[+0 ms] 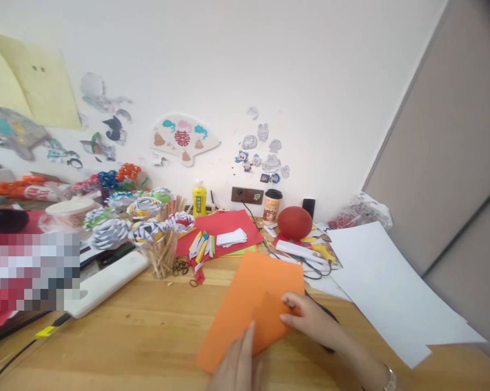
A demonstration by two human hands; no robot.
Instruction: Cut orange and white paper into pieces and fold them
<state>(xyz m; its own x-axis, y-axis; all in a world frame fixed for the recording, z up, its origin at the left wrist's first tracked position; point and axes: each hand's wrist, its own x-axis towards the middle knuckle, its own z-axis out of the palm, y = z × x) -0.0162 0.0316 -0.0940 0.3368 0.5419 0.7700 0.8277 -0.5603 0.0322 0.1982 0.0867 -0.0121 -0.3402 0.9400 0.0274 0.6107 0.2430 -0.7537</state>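
A sheet of orange paper (245, 296) lies slanted on the wooden table, its near right part appearing folded or lifted. My right hand (310, 316) comes in from the right, thumb and bent fingers pinching the paper's right side. Along the near edge, my left hand (235, 363) rests with fingers stretched out against the paper; the bottom of the frame cuts it off and it is slightly blurred. Behind the orange sheet lie red paper (204, 225) and a small stack of white paper slips (231, 238).
White sheets (381, 293) lie right. Behind stand a red balloon (294, 223), a lidded cup (272, 207) and a yellow bottle (199, 200). A yellow glue gun (323, 252) has a trailing cord. Left are a white power strip (106, 282), wooden sticks (163, 255) and paper flowers (111, 233).
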